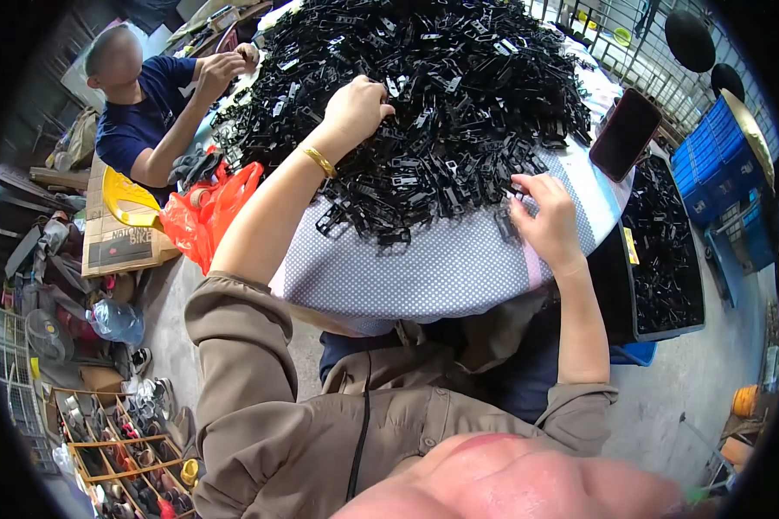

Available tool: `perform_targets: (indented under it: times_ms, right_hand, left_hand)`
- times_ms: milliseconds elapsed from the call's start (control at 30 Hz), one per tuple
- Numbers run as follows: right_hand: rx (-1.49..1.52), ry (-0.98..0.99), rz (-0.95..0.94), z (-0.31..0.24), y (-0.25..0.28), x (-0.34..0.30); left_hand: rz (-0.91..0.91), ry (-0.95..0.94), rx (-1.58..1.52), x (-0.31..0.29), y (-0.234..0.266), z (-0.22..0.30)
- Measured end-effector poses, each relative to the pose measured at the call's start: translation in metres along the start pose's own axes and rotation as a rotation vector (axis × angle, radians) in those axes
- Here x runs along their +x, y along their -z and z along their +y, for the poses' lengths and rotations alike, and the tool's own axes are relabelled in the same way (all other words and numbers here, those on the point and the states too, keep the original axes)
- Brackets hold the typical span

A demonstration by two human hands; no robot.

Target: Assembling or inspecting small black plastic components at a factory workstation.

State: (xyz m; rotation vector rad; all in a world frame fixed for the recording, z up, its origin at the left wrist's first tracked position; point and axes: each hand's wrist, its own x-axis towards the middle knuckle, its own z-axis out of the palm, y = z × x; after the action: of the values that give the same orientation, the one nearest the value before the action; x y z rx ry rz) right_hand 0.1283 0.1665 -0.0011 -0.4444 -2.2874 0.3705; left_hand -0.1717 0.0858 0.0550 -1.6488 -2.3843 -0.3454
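Head view: a broad heap of small black pieces covers most of the counter, spreading under, between and beyond both hands; its far side is cut off by the upper edge. The pieces overlap so densely that single outlines are hard to make out, though some show rectangular slots. The left hand rests at the heap with its fingers curled down and the thumb apart from them; its fingertips are partly hidden, so I cannot tell whether it grips anything. The right hand is at the heap's near right border, fingers half bent and thumb close to them. Dark pieces lie right by its fingertips, one below them smeared by blur, and whether any is pinched cannot be told.

A gold-coloured bracelet circles the wrist behind the left hand. Left of that forearm is a crumpled red bag, its contents mostly hidden. Beyond it, farther left of the left hand, a co-worker in dark blue sits with both hands raised near the heap; what they hold is unclear. Past the right hand, a dark phone stands tilted near the counter's edge, and below it a black tray contains more such pieces, partly covered by the counter.
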Motion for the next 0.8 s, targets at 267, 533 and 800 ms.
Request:
perform_targets:
  times_ms: [267,533,800]
  right_hand:
    - [0.030,-0.013,0.084,0.001,0.002,-0.002]
    - [0.145,0.040,0.186,-0.010,0.012,-0.001]
    - [0.106,0.204,0.262,-0.040,0.010,-0.003]
  left_hand:
    - [-0.054,0.057,0.053,0.009,0.018,-0.002]
    - [0.300,-0.102,-0.363,-0.024,0.047,0.039]
    - [-0.567,0.261,-1.757,-0.082,0.002,0.109]
